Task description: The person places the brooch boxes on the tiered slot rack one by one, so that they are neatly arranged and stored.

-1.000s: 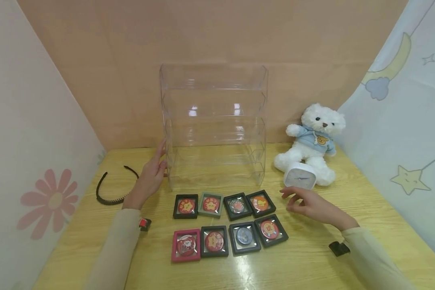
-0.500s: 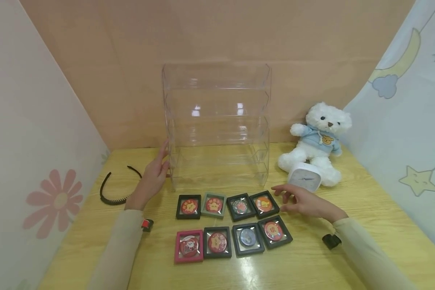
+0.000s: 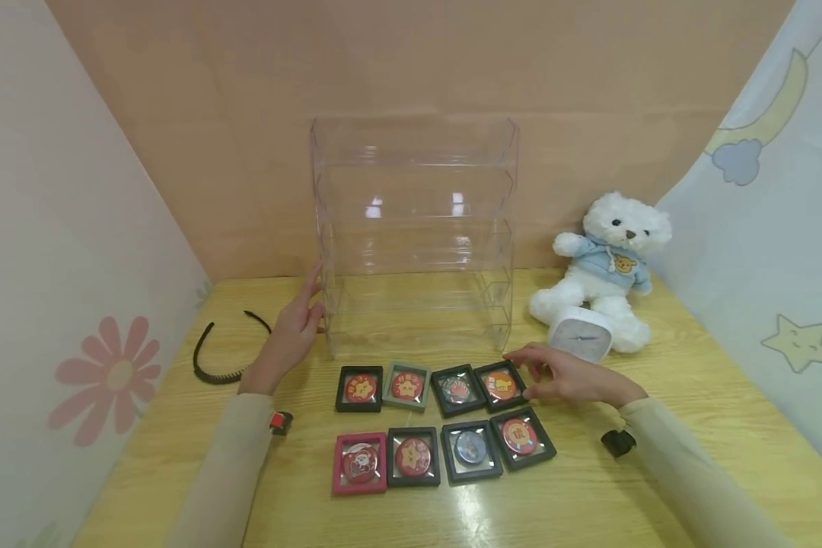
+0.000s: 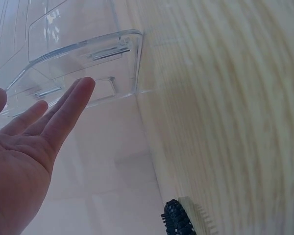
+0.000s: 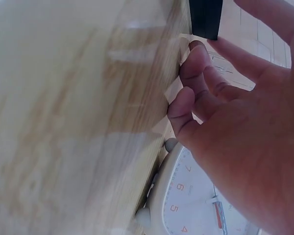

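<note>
A clear tiered display rack [image 3: 418, 161] stands upright at the back of the table. My left hand [image 3: 289, 339] is at its lower left side, and in the left wrist view the fingers [image 4: 71, 105] extend straight along the clear side panel. Two rows of small square display frames with round badges lie flat in front. At the back row's right end, my right hand [image 3: 571, 377] reaches a black frame with an orange badge [image 3: 501, 385]. Its index finger and thumb are at the frame's corner; in the right wrist view a fingertip touches the black edge [image 5: 206, 19].
A white square clock [image 3: 581, 335] stands right behind my right hand, against a white teddy bear [image 3: 613, 262] in a blue top. A black toothed headband [image 3: 212, 373] lies on the left. Printed cloth walls border the table [image 3: 589, 487].
My right hand has moved left from beside the clock to the orange-badge frame. My left hand stays at the rack's side. The head view has shifted slightly.
</note>
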`<state>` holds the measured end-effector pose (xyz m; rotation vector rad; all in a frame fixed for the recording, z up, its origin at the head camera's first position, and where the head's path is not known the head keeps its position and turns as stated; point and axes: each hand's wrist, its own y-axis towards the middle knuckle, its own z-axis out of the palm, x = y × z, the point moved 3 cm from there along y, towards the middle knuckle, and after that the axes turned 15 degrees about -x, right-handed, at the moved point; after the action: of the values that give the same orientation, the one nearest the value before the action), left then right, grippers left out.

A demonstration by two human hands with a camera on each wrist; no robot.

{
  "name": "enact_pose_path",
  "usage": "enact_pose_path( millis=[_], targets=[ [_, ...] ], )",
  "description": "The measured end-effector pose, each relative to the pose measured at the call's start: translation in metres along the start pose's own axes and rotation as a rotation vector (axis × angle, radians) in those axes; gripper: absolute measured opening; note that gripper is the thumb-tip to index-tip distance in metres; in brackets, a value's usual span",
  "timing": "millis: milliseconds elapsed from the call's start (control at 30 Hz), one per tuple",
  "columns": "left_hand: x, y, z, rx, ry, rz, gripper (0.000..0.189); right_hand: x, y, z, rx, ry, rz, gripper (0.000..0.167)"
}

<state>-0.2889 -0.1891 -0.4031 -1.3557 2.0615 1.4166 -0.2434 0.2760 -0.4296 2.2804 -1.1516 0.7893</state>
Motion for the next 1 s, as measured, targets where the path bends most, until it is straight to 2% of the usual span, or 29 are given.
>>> enact_pose_path(
  millis=[167, 367, 567, 767, 1000],
  targets=[
    [-0.001, 0.001, 0.001, 0.001, -0.004, 0.006, 0.068, -0.001, 0.000, 0.000, -0.017, 0.016, 0.028, 0.059],
    [-0.002, 0.001, 0.000, 0.001, -0.004, 0.010, 0.068, -0.003, -0.003, 0.001, -0.063, 0.059, 0.086, 0.064],
    [-0.003, -0.002, 0.000, 0.006, -0.006, -0.006, 0.069, 0.002, -0.005, 0.001, -0.113, 0.095, 0.101, 0.068],
    [-0.005, -0.002, 0.000, 0.005, -0.007, -0.006, 0.069, 0.004, -0.006, -0.002, -0.224, 0.022, 0.066, 0.057],
    [-0.007, -0.001, 0.000, -0.004, 0.001, 0.003, 0.069, 0.010, -0.009, -0.004, -0.356, 0.004, -0.041, 0.032]
  ],
)
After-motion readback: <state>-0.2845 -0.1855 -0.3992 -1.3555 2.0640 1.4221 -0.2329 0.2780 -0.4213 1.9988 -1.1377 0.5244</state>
